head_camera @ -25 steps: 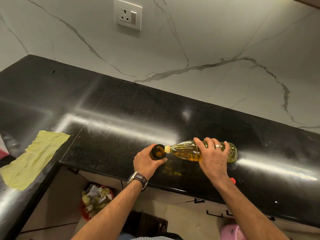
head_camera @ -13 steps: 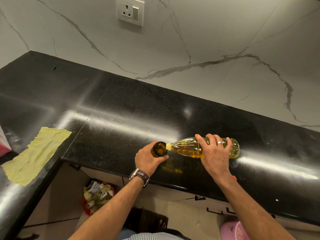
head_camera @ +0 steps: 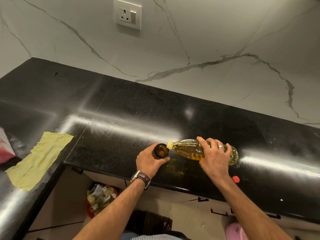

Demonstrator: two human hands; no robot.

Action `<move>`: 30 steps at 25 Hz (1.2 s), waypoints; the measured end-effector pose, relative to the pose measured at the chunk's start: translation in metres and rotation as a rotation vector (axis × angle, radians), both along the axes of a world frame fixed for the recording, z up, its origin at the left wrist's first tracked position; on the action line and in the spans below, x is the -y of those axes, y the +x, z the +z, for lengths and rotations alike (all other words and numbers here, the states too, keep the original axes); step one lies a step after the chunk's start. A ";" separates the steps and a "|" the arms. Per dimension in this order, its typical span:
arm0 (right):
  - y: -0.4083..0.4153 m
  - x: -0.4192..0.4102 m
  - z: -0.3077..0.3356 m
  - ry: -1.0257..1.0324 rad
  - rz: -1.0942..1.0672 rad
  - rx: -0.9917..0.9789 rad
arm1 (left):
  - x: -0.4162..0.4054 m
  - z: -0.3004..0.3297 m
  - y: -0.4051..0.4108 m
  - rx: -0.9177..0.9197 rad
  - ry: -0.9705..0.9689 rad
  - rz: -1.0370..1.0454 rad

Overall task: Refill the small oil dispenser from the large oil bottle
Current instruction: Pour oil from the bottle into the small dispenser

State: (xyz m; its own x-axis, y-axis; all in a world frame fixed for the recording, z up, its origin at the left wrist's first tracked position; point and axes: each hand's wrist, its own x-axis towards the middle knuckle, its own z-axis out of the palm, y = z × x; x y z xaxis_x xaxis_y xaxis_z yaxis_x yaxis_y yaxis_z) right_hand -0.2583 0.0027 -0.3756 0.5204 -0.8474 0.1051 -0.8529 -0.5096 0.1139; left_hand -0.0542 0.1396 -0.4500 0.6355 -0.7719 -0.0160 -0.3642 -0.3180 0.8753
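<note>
Two hands are engaged: the small oil dispenser is gripped by curled left hand fingers, the large oil bottle by the right hand. The bottle's mouth is best kept touching the dispenser's rim and tilted gradually.

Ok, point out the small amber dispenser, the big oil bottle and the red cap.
small amber dispenser (head_camera: pixel 160 150), head view, open mouth.
big oil bottle (head_camera: pixel 187 148), head view, oil-filled shoulder.
red cap (head_camera: pixel 235 179), head view, top.

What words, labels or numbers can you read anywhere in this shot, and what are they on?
Large oil bottle, yellow neck band: red lettering, too small and blurred to read.
Wall socket: no readable marking.
Small oil dispenser: no label in view.
Wristwatch on the left hand: dial not visible.
Nothing else carries text.
</note>
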 end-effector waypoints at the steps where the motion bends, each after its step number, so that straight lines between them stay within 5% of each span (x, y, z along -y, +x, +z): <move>1: 0.001 -0.001 -0.001 0.014 -0.011 0.010 | 0.000 0.001 0.000 -0.003 0.006 0.001; 10: 0.002 -0.006 -0.006 0.154 -0.115 0.206 | 0.001 0.003 0.000 -0.017 0.041 -0.004; 30: -0.028 0.012 -0.034 0.626 -0.330 1.033 | 0.002 0.008 -0.002 -0.040 0.031 -0.032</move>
